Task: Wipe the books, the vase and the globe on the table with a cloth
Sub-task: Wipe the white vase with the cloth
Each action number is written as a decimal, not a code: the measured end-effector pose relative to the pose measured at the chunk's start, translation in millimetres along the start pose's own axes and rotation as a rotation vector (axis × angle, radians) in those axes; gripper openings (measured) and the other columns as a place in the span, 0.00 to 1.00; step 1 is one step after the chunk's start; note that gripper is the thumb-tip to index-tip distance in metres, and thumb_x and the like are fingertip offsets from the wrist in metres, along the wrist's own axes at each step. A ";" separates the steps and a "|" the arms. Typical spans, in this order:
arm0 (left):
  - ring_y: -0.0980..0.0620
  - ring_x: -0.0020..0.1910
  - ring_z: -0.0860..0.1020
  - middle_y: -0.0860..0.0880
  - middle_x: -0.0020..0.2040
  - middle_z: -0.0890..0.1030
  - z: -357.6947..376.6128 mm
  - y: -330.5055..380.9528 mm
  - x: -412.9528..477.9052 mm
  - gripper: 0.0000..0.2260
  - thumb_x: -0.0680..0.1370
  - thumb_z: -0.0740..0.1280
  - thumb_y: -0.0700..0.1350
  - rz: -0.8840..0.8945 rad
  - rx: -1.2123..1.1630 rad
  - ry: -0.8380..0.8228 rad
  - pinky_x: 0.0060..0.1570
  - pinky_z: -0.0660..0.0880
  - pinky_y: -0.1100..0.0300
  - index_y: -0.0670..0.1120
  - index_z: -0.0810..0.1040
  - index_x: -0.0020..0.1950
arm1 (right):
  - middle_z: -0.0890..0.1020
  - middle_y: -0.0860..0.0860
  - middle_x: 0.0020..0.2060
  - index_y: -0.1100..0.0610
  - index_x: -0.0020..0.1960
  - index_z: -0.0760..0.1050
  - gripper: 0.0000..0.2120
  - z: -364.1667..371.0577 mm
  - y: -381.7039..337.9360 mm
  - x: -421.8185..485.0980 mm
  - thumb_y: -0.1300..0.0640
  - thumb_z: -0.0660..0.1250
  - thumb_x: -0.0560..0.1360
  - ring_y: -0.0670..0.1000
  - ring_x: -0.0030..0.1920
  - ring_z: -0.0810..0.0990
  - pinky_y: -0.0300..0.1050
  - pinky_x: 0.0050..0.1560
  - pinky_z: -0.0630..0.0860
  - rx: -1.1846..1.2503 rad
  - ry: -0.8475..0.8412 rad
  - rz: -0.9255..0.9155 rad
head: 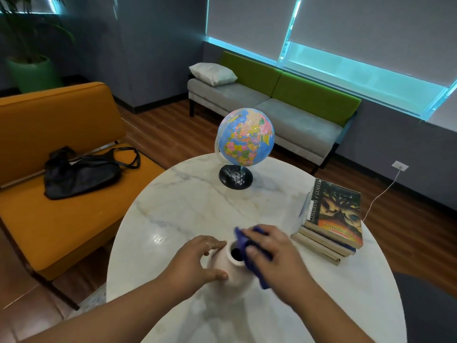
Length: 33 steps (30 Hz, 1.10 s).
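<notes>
Both hands meet at the white vase (228, 263) near the marble table's (178, 206) front: left hand (195, 261) curled round its side, right hand (274, 258) gripping a blue cloth (240, 236) against its rim. Behind stands the globe (246, 137), with stacked books (331, 219) at right.

One head-worn wide-angle view, facing forward and down.
It looks from close above the table (185, 206); the vase (228, 264) lies nearest, the grey sofa (296, 120) far beyond.

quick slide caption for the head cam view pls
Left hand grips a white vase on a marble table while the right hand holds a blue cloth against its rim.
</notes>
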<state>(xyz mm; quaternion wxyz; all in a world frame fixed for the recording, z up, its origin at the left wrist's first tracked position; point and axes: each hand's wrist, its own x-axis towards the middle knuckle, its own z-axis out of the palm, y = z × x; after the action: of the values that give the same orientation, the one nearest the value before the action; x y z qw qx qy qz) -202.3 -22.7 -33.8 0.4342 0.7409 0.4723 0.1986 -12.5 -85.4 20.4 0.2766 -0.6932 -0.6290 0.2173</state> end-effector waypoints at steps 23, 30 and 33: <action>0.62 0.52 0.72 0.62 0.60 0.70 -1.5 -2.8 -11.2 0.29 0.71 0.74 0.56 -0.079 0.121 -0.007 0.53 0.66 0.70 0.55 0.70 0.70 | 0.72 0.50 0.54 0.48 0.51 0.76 0.06 38.1 15.2 -16.3 0.57 0.62 0.80 0.39 0.32 0.76 0.30 0.25 0.69 0.387 0.055 0.316; 0.63 0.52 0.72 0.64 0.60 0.70 -5.9 1.8 -12.8 0.29 0.70 0.74 0.57 -0.086 0.123 0.023 0.50 0.66 0.70 0.58 0.69 0.69 | 0.76 0.44 0.49 0.41 0.48 0.81 0.15 27.1 33.4 -41.8 0.62 0.66 0.77 0.39 0.41 0.79 0.27 0.34 0.73 0.276 0.108 0.354; 0.66 0.53 0.72 0.67 0.58 0.72 -9.4 18.0 -10.2 0.28 0.70 0.74 0.56 -0.036 0.023 0.079 0.49 0.69 0.70 0.59 0.70 0.69 | 0.75 0.41 0.50 0.40 0.45 0.79 0.14 3.6 22.8 -23.8 0.61 0.65 0.78 0.30 0.48 0.74 0.19 0.39 0.67 0.327 0.269 0.336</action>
<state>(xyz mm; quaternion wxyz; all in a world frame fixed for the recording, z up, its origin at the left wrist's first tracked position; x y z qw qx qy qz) -204.3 -30.5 -12.6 0.4101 0.7288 0.5046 0.2144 -0.4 -109.8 1.6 0.4259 -0.7566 -0.4196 0.2649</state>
